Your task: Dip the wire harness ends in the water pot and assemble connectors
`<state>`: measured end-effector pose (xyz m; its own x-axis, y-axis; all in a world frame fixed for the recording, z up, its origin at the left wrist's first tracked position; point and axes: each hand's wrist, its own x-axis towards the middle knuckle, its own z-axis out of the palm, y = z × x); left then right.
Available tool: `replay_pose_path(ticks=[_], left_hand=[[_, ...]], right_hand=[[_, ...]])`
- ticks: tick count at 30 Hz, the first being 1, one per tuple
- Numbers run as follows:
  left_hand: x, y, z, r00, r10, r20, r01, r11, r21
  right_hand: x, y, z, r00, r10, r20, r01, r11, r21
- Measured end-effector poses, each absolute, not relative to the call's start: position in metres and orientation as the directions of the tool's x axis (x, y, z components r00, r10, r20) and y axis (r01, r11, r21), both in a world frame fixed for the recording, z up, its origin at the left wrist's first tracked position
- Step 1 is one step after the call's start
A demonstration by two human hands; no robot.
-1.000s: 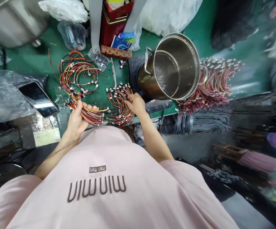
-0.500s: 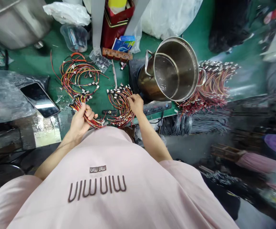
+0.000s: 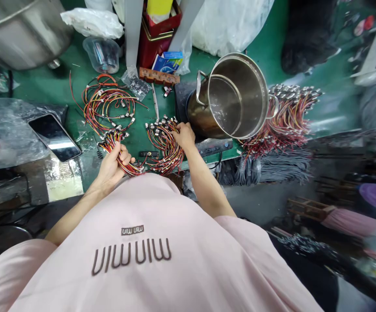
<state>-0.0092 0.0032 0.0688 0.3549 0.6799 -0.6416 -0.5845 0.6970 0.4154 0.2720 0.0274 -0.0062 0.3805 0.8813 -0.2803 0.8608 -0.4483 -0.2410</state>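
Observation:
My left hand (image 3: 112,167) is closed around a bundle of red, yellow and black wire harnesses (image 3: 122,154) with white connectors, held just above the near edge of the green bench (image 3: 44,84). My right hand (image 3: 184,135) rests with bent fingers on a second pile of the same harnesses (image 3: 163,145) lying in the middle of the bench, pinching at wires near the pile's far end. A looser tangle of harnesses (image 3: 106,106) lies farther back on the left.
A steel pot (image 3: 233,99) stands tilted on a black hotplate right of my right hand. More harnesses (image 3: 285,117) fan out beyond it. A phone (image 3: 54,136) lies at left on plastic wrap. A plastic cup (image 3: 102,54), red tin (image 3: 157,34) and bags stand at the back.
My left hand closed on its bundle and drew it nearer to me. My right hand slid a little farther up the middle pile.

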Motion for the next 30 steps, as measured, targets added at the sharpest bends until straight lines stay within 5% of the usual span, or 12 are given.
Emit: replay_pose_path(ticks=[4,22,30], left_hand=[[-0.009,0.003,0.068,0.364,0.675,-0.642,-0.588,0.701,0.404],[-0.01,0.003,0.067,0.35,0.661,-0.663,-0.605,0.701,0.379],[-0.013,-0.002,0.067,0.394,0.657,-0.643,-0.577,0.721,0.383]], right_hand=[[0.281,0.034,-0.007,0.382,0.869,-0.315,0.86,-0.459,-0.224],[0.282,0.045,-0.026,0.358,0.887,-0.291,0.504,-0.446,-0.74],[0.254,0.051,-0.006,0.365,0.877,-0.311,0.671,-0.48,-0.565]])
